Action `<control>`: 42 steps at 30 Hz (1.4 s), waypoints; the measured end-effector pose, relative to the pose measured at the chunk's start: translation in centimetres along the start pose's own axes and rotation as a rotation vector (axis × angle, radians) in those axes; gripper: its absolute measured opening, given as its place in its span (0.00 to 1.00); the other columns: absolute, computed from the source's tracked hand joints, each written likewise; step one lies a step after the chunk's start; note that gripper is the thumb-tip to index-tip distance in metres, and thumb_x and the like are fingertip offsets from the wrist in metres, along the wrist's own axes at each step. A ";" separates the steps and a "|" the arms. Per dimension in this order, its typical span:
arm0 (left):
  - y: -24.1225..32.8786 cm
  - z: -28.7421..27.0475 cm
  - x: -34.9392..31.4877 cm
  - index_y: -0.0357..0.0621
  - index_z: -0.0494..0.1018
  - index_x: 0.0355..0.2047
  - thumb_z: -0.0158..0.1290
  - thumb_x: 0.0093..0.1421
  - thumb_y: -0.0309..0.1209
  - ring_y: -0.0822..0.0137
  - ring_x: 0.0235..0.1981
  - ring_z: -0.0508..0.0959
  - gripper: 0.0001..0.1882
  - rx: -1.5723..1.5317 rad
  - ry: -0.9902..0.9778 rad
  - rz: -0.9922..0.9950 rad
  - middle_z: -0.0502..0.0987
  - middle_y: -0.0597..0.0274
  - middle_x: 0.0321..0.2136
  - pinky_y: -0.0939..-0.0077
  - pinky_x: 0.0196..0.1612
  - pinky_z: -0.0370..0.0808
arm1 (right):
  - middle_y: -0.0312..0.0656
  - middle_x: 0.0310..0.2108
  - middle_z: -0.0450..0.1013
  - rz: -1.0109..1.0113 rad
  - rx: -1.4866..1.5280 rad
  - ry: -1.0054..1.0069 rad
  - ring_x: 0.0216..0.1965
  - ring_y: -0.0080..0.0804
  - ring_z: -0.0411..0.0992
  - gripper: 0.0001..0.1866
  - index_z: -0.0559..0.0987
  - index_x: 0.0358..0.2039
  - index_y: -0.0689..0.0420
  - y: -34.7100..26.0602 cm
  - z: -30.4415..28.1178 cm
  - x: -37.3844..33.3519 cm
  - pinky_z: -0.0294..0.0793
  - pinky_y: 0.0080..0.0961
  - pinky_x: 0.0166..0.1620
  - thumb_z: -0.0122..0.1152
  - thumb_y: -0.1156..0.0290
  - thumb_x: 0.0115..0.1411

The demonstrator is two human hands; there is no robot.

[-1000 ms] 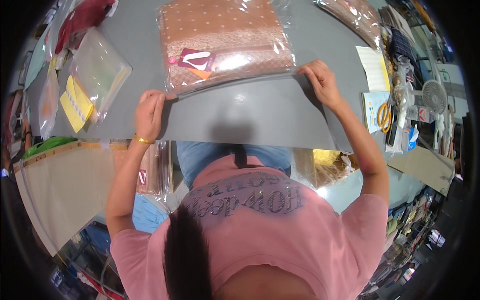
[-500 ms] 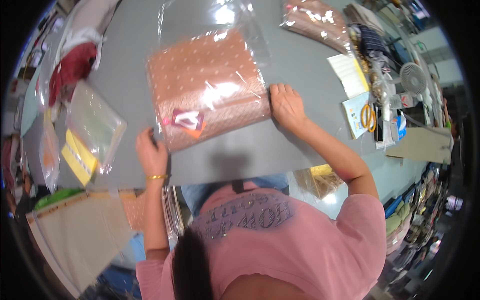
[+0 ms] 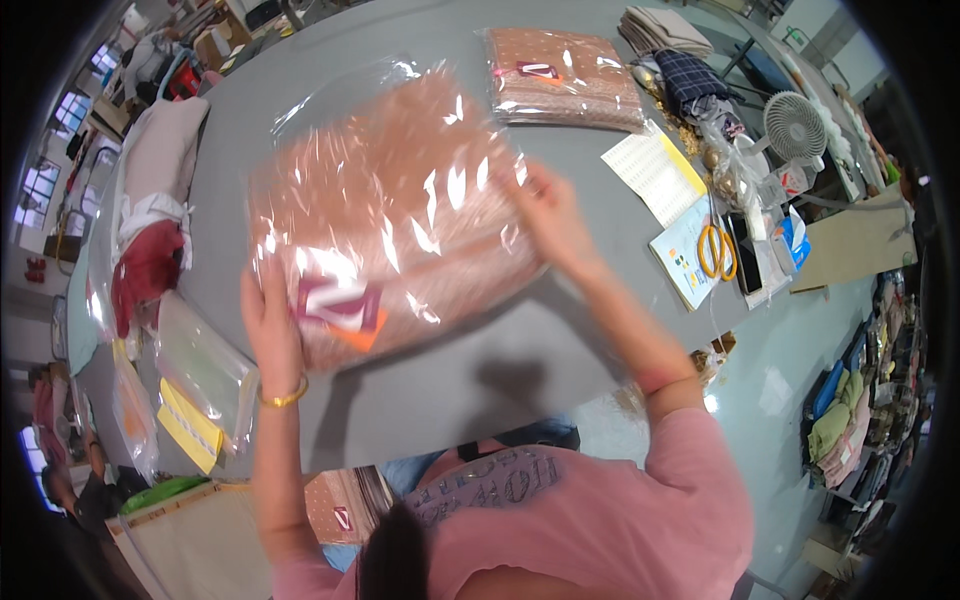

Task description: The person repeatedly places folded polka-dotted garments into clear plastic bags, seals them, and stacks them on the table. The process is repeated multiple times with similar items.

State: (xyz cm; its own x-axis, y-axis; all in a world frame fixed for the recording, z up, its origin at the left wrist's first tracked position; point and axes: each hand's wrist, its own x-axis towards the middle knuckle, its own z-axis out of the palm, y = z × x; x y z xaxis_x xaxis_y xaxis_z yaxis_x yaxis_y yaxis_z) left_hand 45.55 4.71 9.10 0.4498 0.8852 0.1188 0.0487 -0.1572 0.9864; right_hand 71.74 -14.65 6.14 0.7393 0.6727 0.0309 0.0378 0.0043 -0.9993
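A folded peach cloth with pale dots, packed in a clear plastic bag (image 3: 385, 190), is raised off the grey table, its shadow showing below the near edge. My left hand (image 3: 272, 325) grips its left side, fingers partly hidden by the plastic. On the opposite side my right hand (image 3: 553, 218), slightly blurred, pinches the bag's edge. A maroon-and-white label (image 3: 338, 305) with an orange tag (image 3: 360, 332) shows at the package's near left corner. The thin, loose end of the bag extends past the cloth at the far side.
Another bagged peach cloth (image 3: 570, 80) lies at the far right. Orange-handled scissors (image 3: 716, 252), a booklet (image 3: 682, 258), a paper sheet (image 3: 652, 172) and a small fan (image 3: 794, 125) stand or lie along the right. Clear bags (image 3: 205, 360) and a maroon cloth (image 3: 150, 262) are at the left.
Both hands have closed on the bagged cloth's sides and lifted it from the table. My left hand was beside it before. The view has shifted too.
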 end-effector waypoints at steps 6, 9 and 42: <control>2.2 22.5 18.7 0.31 0.68 0.40 0.50 0.68 0.54 0.65 0.36 0.70 0.30 0.164 -0.189 0.323 0.75 0.51 0.34 0.67 0.43 0.71 | 0.35 0.35 0.79 -0.274 -0.076 0.275 0.33 0.17 0.73 0.20 0.81 0.46 0.64 -2.1 -17.4 17.6 0.72 0.18 0.37 0.63 0.58 0.67; -0.3 34.2 25.0 0.25 0.71 0.47 0.54 0.65 0.51 0.44 0.46 0.78 0.32 0.112 -0.197 0.283 0.78 0.34 0.44 0.60 0.51 0.73 | 0.35 0.33 0.79 -0.240 -0.035 0.335 0.31 0.17 0.72 0.21 0.82 0.42 0.65 0.7 -25.1 24.9 0.72 0.17 0.36 0.65 0.56 0.65; -32.1 -28.7 -45.1 0.37 0.75 0.51 0.62 0.57 0.33 0.42 0.54 0.74 0.23 1.133 0.417 -0.273 0.74 0.44 0.54 0.54 0.60 0.70 | 0.49 0.44 0.78 -0.393 -0.318 -1.678 0.46 0.47 0.76 0.14 0.81 0.45 0.62 7.8 26.3 -25.3 0.75 0.35 0.49 0.66 0.75 0.58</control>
State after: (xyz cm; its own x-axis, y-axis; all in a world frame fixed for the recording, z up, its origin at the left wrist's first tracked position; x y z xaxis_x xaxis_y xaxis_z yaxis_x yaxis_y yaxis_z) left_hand -1.91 -17.55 -24.65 -0.0043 0.9877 0.1566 0.9336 -0.0521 0.3545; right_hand 35.64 -12.19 -2.97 -0.7706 0.6372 -0.0110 0.2985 0.3457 -0.8896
